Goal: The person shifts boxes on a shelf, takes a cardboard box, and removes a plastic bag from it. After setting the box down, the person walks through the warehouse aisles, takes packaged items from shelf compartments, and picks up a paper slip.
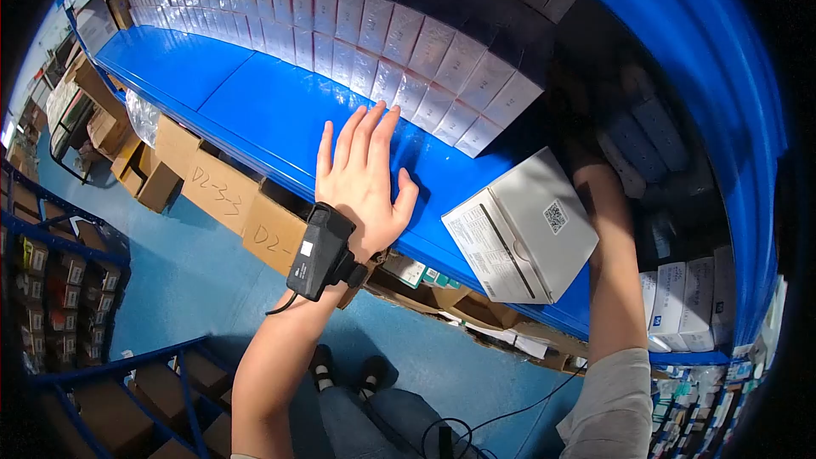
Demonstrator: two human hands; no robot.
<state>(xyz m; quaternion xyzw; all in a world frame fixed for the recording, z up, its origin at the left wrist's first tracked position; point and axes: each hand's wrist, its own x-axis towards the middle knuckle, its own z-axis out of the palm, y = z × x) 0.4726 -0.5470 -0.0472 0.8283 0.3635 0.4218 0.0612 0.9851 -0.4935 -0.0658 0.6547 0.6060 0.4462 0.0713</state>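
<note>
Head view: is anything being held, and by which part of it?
The left hand is open, holding nothing. The right forearm passes the QR-code box into shadow; whether that hand holds anything cannot be told.

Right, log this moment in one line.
left hand: open over blue shelf, fingers near wrapped boxes | right hand: shadowed, grip unclear, beyond QR-code carton

Two layers of small wrapped boxes (365,30) are stacked in one long row, well over a dozen in each, the far ones too fine to count. There is one larger pale box (531,225) with one QR code (555,217), one black wrist device (317,252), and two handwritten carton labels (218,189). At least three upright white boxes (696,302), two forearms (618,289) and two shoes (374,369) also show.
</note>
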